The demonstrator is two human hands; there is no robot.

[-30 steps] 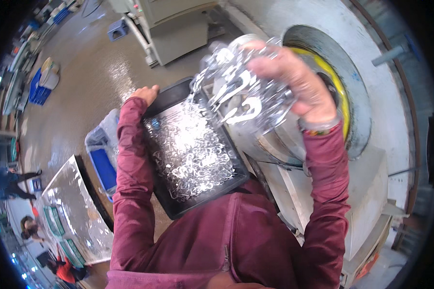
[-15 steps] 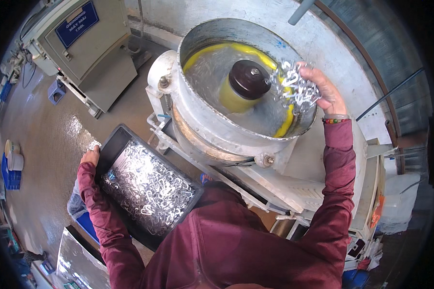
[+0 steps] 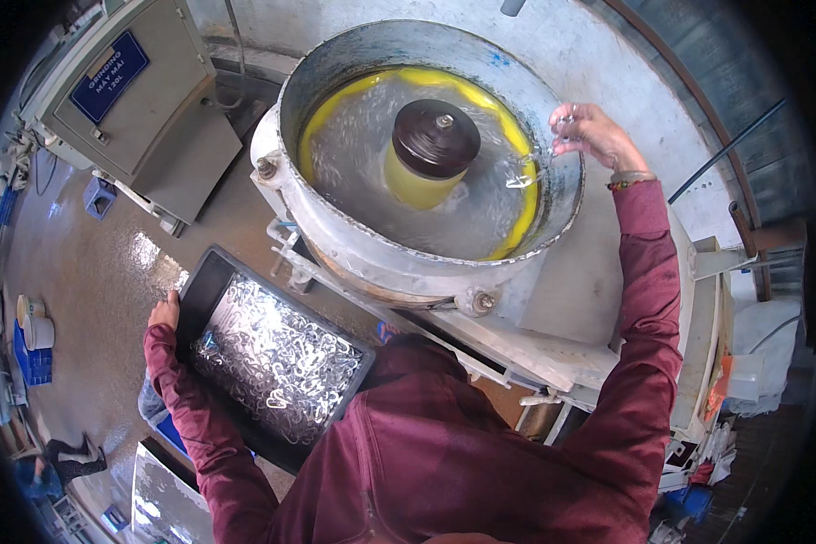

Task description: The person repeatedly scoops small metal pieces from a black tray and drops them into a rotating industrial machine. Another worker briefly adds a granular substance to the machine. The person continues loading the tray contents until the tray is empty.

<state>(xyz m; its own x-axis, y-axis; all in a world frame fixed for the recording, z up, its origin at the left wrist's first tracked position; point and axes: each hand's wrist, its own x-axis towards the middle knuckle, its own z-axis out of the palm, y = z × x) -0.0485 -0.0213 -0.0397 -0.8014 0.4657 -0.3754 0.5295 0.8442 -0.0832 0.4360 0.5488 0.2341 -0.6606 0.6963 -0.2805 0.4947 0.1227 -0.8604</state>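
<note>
My left hand (image 3: 164, 310) grips the far left rim of a black plastic tray (image 3: 210, 279), which leans against my body. Inside it lies a heap of shiny, hook-shaped metal pieces (image 3: 281, 349). My right hand (image 3: 595, 138) is raised over the right rim of a large round metal tub (image 3: 431, 272), fingers bent and apart. A few shiny bits show at its fingertips, and a few loose metal pieces (image 3: 520, 181) are in the air below. The tub has a yellow inner band (image 3: 515, 136), a blurred, swirling grey content and a dark-capped centre post (image 3: 436, 138).
A grey cabinet (image 3: 140, 91) with a blue sign stands at the far left. White and yellow buckets (image 3: 36, 331) rest on a blue crate to the left. A person (image 3: 68, 462) is at the lower left. The tub's metal frame (image 3: 553, 354) is right before me.
The handful of metal pieces in my right hand has mostly dropped into the tub, and its fingers have loosened. My left hand still holds the tray. The view has shifted slightly.
</note>
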